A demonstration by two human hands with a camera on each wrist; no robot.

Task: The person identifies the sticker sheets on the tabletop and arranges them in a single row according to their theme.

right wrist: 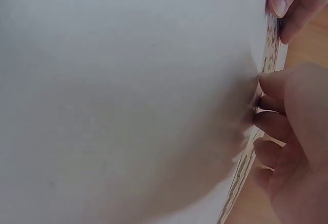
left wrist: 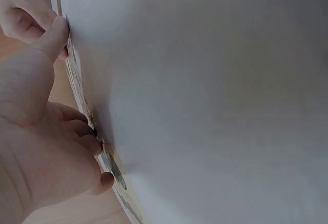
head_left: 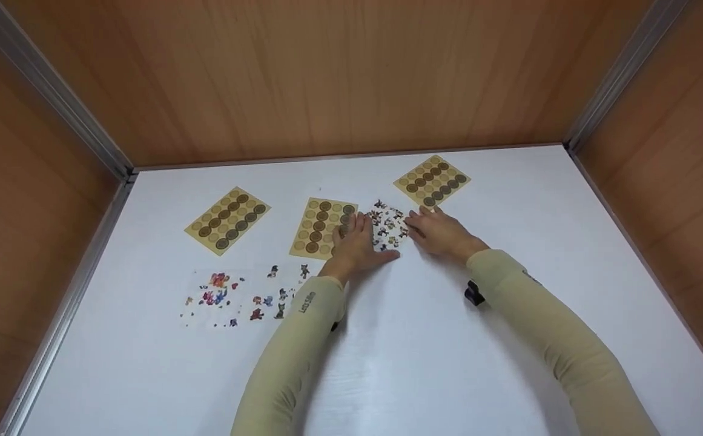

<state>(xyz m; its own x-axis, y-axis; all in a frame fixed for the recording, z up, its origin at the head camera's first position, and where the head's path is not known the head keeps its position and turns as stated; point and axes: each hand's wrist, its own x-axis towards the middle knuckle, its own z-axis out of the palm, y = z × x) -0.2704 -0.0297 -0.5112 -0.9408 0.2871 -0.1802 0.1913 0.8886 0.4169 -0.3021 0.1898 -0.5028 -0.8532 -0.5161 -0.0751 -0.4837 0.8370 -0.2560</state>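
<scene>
A small sheet of colourful cartoon stickers (head_left: 389,225) lies on the white table (head_left: 424,351) between my two hands. My left hand (head_left: 357,242) lies flat at its left edge, thumb stretched along the sheet's near side and fingers partly over the middle tan sticker sheet (head_left: 321,227). My right hand (head_left: 439,233) touches the sheet's right edge with its fingertips. In the left wrist view my left hand (left wrist: 41,147) presses its thumb and fingertips on the table by the sheet's edge (left wrist: 77,85). In the right wrist view my right hand's fingertips (right wrist: 269,103) rest at the sheet.
Two more tan sheets of brown round stickers lie at the left (head_left: 227,220) and back right (head_left: 432,180). Two clear sheets of cartoon figures (head_left: 218,297) (head_left: 275,290) lie at the front left. Wooden walls enclose the table on three sides.
</scene>
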